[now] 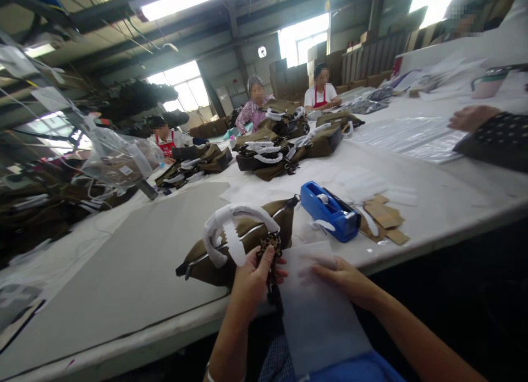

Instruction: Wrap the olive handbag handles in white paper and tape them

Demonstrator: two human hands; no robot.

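- Head view: left hand (251, 280) pinches a patterned tag (270, 244) hanging on an olive bag (247, 236), fingers clamped on it; the tag's lower part is hidden behind the thumb.
- Right hand (342, 277) lies flat, fingers spread apart, on a translucent white sheet (317, 310) that droops over the table edge (412, 250).
- Bag sits close to that edge, its handle wrapped in white paper (231, 222).
- Blue tape dispenser (330, 210) stands just beside it; bare tabletop opens leftward.
- Far bags (284, 145) blur together.
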